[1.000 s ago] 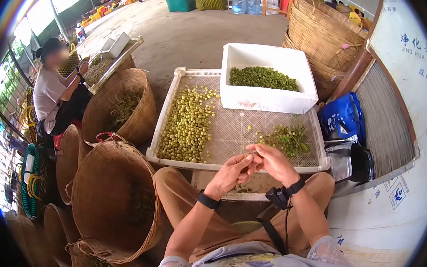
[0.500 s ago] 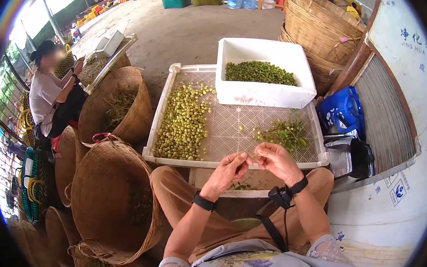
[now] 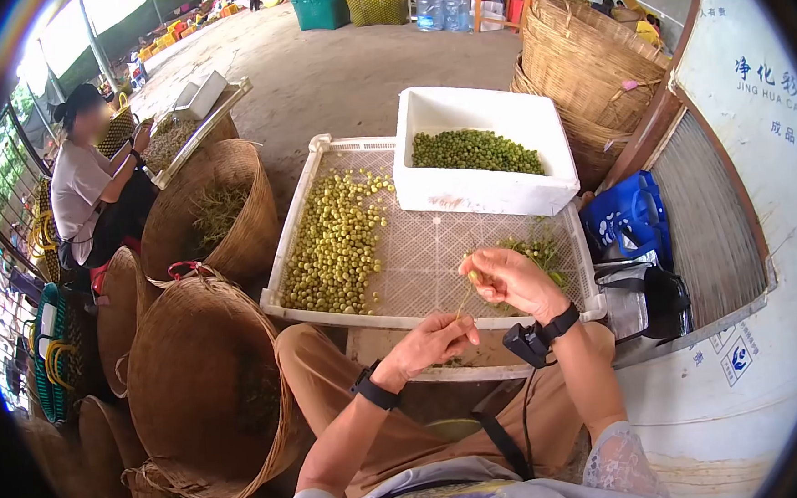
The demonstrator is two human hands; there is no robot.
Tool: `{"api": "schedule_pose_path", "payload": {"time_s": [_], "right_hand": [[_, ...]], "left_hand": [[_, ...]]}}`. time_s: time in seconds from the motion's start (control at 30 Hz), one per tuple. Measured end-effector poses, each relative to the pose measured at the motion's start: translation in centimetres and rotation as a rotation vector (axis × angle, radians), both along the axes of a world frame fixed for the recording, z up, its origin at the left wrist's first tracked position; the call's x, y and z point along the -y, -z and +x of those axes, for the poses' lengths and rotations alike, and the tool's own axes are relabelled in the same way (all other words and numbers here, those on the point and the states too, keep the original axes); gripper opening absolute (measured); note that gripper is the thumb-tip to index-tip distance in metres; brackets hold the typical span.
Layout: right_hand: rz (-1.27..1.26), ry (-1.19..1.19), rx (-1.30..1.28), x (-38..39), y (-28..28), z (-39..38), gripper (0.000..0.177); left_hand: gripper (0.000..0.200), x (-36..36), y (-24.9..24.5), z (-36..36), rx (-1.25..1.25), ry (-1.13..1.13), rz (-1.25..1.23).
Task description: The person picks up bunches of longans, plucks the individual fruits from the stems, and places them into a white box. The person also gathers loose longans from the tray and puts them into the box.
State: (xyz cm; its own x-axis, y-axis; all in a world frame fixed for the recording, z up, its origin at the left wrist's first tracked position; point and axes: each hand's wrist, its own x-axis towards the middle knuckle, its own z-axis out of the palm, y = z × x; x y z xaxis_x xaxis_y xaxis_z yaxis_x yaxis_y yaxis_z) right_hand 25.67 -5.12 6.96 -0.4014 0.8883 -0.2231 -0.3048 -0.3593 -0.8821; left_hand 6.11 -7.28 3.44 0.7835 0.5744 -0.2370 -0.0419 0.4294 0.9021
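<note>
My left hand (image 3: pixel 430 343) is closed in a pinch on a thin stem (image 3: pixel 465 303) just above the tray's front edge. Higher and to the right, my right hand (image 3: pixel 515 283) has its fingers closed around a small yellow-green fruit (image 3: pixel 474 277) at the upper end of that stem. Below both hands lies a white mesh tray (image 3: pixel 417 248). Loose yellow-green fruits (image 3: pixel 326 262) cover its left side. Leafy sprigs (image 3: pixel 545 256) lie at its right, partly hidden behind my right hand.
A white foam box (image 3: pixel 491 198) of greener fruits stands on the tray's far right. Woven baskets (image 3: pixel 201 371) crowd my left, and tall ones (image 3: pixel 588 64) stand at back right. A blue bag (image 3: pixel 632 219) sits right of the tray. Another person (image 3: pixel 93 181) sits at far left.
My hands have moved apart: the right has gone up over the sprigs, the left slightly down. The stem now stretches between them. The view has shifted slightly.
</note>
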Motion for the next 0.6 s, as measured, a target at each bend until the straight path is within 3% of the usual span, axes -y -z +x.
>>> {"api": "schedule_pose_path", "payload": {"time_s": [0.17,0.6], "right_hand": [[-0.006,0.028,0.055,0.1,0.0,1.1,0.017],[-0.122,0.155,-0.442,0.0,1.9,2.3,0.021]], "left_hand": [[0.033,0.2,0.4,0.0,0.014,0.037,0.005],[0.034,0.2,0.1,-0.3,0.026,-0.016,-0.080]]}}
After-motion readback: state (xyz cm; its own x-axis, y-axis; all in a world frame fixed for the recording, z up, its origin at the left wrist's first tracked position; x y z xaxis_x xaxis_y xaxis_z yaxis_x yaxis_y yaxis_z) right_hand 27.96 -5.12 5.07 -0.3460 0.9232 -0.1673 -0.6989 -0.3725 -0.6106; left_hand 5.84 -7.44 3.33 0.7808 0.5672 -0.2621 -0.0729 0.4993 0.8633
